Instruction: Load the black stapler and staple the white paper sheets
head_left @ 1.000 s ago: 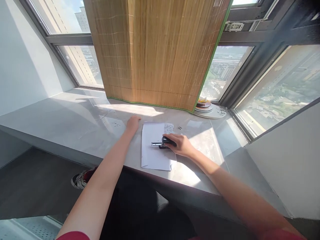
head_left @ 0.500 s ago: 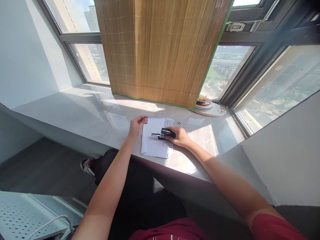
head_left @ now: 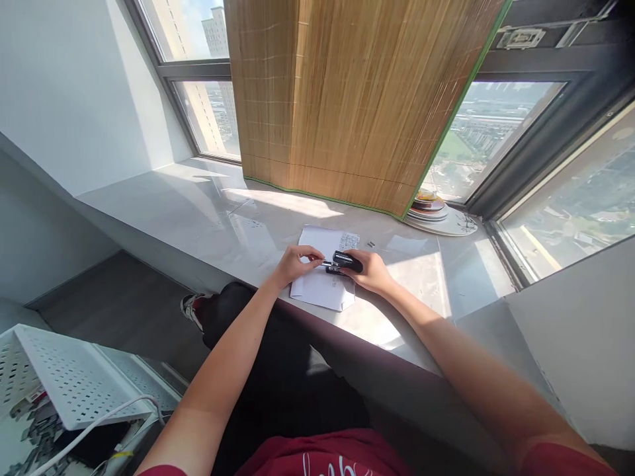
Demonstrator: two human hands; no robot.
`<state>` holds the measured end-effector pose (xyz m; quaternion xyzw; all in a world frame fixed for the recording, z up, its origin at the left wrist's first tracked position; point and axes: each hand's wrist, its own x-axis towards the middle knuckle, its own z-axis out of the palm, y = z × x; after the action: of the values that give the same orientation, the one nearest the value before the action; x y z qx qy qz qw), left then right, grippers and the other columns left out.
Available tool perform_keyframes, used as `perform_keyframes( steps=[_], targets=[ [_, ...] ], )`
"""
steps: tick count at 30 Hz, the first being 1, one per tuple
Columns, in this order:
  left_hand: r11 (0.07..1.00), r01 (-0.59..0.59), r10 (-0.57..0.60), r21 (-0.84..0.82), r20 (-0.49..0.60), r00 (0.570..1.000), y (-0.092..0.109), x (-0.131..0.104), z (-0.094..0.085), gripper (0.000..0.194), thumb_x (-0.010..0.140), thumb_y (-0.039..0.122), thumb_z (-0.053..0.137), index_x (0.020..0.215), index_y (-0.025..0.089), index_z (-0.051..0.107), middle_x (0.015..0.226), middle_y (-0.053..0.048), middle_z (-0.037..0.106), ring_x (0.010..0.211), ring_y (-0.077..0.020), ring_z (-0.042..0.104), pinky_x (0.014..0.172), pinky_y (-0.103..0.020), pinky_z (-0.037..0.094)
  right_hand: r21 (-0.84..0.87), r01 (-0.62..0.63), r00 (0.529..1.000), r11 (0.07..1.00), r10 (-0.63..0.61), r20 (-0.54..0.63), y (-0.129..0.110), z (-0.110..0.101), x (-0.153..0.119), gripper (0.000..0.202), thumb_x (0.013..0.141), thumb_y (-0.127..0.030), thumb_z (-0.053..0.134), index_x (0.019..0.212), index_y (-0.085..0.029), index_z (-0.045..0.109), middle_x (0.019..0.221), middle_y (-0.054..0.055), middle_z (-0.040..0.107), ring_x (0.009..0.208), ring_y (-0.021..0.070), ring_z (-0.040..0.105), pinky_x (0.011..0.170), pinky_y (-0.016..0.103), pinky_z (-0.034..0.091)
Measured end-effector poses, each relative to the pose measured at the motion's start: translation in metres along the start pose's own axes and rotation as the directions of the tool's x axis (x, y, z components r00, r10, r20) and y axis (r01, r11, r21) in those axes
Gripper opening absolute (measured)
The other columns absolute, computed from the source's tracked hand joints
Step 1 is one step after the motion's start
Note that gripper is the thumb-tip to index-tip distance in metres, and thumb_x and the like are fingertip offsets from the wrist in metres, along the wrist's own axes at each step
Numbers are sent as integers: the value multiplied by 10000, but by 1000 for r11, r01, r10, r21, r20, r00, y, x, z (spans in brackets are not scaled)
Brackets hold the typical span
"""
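Observation:
My right hand (head_left: pixel 371 270) is wrapped around a black stapler (head_left: pixel 347 262), held above the papers. A thin metal piece juts out of the stapler toward the left. The thumb and fingers of my left hand (head_left: pixel 300 263) are closed on that metal end, and the fingertips hide its tip. White paper sheets (head_left: pixel 317 294) lie under both hands near the front edge of the sill, with printed text on the upper right part. Just beyond the stapler are small metal staple strips (head_left: pixel 371 244).
A bamboo blind (head_left: pixel 347 99) with green edging hangs down to the grey sill (head_left: pixel 198 218). Stacked plates (head_left: pixel 436 215) sit at the back right by the window. At lower left stands a white perforated rack (head_left: pixel 84 377) with a white cable (head_left: pixel 99 423).
My left hand has moved right, from the papers' upper left edge to the stapler's protruding metal piece, and closed on it. My right hand still holds the stapler. The view has shifted.

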<state>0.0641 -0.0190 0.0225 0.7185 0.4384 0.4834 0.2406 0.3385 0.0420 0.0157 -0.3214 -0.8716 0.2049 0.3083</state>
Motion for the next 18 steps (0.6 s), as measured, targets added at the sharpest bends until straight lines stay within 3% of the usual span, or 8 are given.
perform_keyframes(
  steps=[5, 11, 15, 18],
  targets=[
    [996, -63, 67, -64, 68, 995, 3, -1, -1, 120, 915, 320, 807, 862, 220, 849, 1020, -97, 855, 992, -258, 811, 983, -417, 637, -10, 6, 1000, 1000, -6, -15, -2, 1, 0, 353, 933, -429, 777, 1239, -253, 772, 1097, 80, 844, 948, 295, 784, 802, 393, 576],
    [996, -78, 80, -35, 63, 995, -6, 1, 2, 156, 944, 354, 793, 894, 220, 856, 990, -92, 851, 961, -254, 809, 944, -408, 642, -21, -5, 1000, 1000, 5, -14, -5, 1, 0, 345, 926, -410, 785, 1233, -252, 774, 1089, 74, 844, 938, 283, 786, 792, 373, 573],
    [997, -74, 73, -35, -17, 997, -5, 1, 2, 180, 955, 384, 790, 907, 221, 851, 984, -87, 847, 956, -254, 800, 918, -410, 644, -17, 1, 1000, 1000, -1, -17, -5, 2, 0, 341, 932, -410, 779, 1226, -236, 775, 1064, 74, 838, 920, 278, 777, 788, 379, 567],
    [990, -67, 54, -125, -109, 993, -3, 2, 1, 234, 954, 439, 796, 897, 216, 841, 978, -88, 836, 982, -247, 788, 932, -418, 648, 1, 10, 1000, 1000, -10, -15, -4, 2, 0, 339, 928, -395, 786, 1219, -221, 774, 1065, 79, 836, 930, 279, 776, 808, 387, 575]
  ],
)
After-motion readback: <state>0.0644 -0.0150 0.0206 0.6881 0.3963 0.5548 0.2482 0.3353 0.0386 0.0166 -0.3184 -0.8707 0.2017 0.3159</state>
